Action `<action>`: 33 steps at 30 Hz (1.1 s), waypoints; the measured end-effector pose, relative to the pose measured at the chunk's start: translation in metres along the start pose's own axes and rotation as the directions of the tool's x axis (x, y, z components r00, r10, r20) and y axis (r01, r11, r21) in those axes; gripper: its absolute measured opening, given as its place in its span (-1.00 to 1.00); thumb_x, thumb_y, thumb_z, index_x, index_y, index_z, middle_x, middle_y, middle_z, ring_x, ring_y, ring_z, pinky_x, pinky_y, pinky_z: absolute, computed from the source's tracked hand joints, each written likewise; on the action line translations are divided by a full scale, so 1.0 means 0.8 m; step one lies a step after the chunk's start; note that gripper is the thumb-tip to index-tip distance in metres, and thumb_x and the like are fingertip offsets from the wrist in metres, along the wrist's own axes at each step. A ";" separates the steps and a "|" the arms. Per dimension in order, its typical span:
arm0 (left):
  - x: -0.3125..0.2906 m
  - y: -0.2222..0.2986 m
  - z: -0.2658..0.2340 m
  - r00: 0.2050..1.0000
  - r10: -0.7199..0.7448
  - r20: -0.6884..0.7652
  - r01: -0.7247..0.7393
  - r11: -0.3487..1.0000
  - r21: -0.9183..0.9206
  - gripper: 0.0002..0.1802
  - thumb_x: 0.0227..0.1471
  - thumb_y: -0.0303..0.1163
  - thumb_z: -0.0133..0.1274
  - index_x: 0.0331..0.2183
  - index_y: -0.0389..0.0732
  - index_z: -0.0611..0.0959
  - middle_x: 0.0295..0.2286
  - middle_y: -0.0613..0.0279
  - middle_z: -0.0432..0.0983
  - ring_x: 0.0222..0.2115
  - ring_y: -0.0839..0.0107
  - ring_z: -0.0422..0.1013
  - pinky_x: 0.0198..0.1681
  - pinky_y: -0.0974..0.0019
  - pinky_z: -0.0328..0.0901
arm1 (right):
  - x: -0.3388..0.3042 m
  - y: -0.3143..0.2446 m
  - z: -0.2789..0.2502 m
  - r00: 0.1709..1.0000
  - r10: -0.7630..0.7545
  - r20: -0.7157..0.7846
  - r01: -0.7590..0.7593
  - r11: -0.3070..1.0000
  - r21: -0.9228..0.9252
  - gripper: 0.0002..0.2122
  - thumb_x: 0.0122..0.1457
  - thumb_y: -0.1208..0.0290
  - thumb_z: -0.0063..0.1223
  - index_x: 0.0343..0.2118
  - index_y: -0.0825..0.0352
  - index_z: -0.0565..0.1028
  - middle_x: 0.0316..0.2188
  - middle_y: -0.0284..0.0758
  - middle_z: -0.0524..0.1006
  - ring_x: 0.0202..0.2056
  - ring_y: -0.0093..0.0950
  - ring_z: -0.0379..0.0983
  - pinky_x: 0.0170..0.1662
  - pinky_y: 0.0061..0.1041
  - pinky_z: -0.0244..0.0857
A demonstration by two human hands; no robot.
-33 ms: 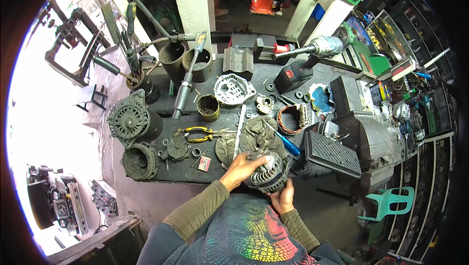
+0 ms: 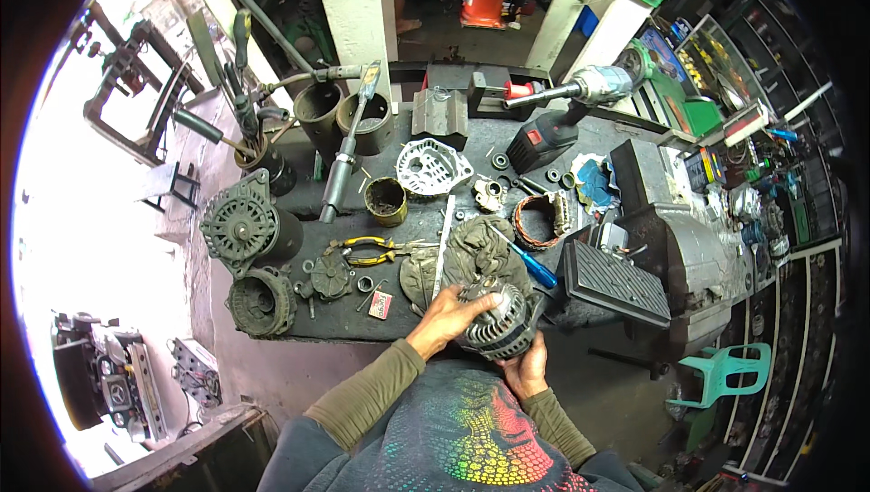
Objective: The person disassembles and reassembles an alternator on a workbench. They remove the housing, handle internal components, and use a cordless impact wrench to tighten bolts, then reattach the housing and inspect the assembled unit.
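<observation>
Both my hands hold a silver alternator (image 2: 500,324) at the bench's near edge, close to my body. My left hand (image 2: 446,318) grips it from the left, with the thumb across its top. Under its right side my right hand (image 2: 527,367) closes around the lower edge; part of those fingers is hidden. Just beyond the alternator lies a crumpled olive rag (image 2: 480,252), and a blue-handled screwdriver (image 2: 536,267) rests at the rag's right. A thin metal strip (image 2: 444,247) lies along its left.
Yellow-handled pliers (image 2: 367,252), a matchbox (image 2: 380,304) and a second alternator (image 2: 240,225) sit to the left. Farther back are a silver housing (image 2: 433,168), a copper-wound stator (image 2: 539,220) and a cordless impact wrench (image 2: 548,134). A ribbed black tray (image 2: 618,284) stands at the right.
</observation>
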State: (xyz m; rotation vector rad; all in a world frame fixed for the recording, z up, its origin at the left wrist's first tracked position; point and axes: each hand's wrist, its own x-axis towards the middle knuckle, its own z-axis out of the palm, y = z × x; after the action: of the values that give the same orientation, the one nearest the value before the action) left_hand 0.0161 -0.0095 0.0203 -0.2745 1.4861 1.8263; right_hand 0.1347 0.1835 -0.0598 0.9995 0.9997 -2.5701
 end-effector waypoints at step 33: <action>0.111 -0.030 -0.048 0.843 0.480 -0.243 -0.466 0.877 0.117 -0.68 0.19 -0.41 0.22 -0.08 -0.41 0.76 -0.20 0.10 0.72 -0.20 0.45 0.59 -0.04 0.42 0.41 | 0.051 -0.025 0.037 0.981 -0.190 0.049 0.196 0.929 -0.313 -0.66 0.39 0.16 0.06 0.07 0.26 0.41 -0.23 -0.37 0.55 -0.51 -0.56 0.48 -0.52 -0.54 0.42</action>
State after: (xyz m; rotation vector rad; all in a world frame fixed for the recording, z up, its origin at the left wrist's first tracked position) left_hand -0.0403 -0.0067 -0.0618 -0.1319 1.9187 2.1984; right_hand 0.0806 0.1808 -0.0608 0.8259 1.5158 -2.4461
